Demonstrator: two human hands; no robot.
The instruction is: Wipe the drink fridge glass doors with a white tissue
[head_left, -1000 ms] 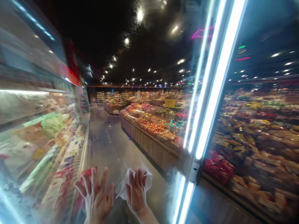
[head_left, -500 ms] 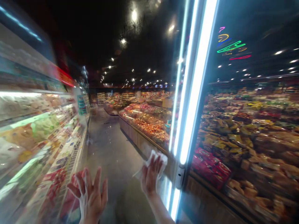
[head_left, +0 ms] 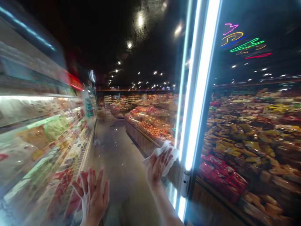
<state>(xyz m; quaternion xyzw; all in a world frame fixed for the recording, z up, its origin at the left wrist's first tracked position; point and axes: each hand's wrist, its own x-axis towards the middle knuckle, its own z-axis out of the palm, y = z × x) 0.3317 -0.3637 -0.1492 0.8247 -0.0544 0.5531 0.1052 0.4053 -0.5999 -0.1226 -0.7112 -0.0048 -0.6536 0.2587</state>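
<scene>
A tall glass door (head_left: 131, 94) stands right in front of me, with a shop aisle showing in it. My left hand (head_left: 92, 197) lies flat on the glass low down, fingers spread, holding nothing. My right hand (head_left: 158, 164) presses a crumpled white cloth (head_left: 172, 152) against the glass next to the door's bright lit frame (head_left: 197, 94). Its fingers are spread over the cloth.
Lit shelves of packaged food (head_left: 44, 135) run along the left. A long wooden display counter (head_left: 145, 131) heaped with goods lines the aisle. More packed goods (head_left: 254, 141) show through the glass to the right of the frame. The view is blurred.
My right hand has slid the cloth up and to the right across the glass, reaching the lit frame. My left hand has stayed flat on the glass, low down.
</scene>
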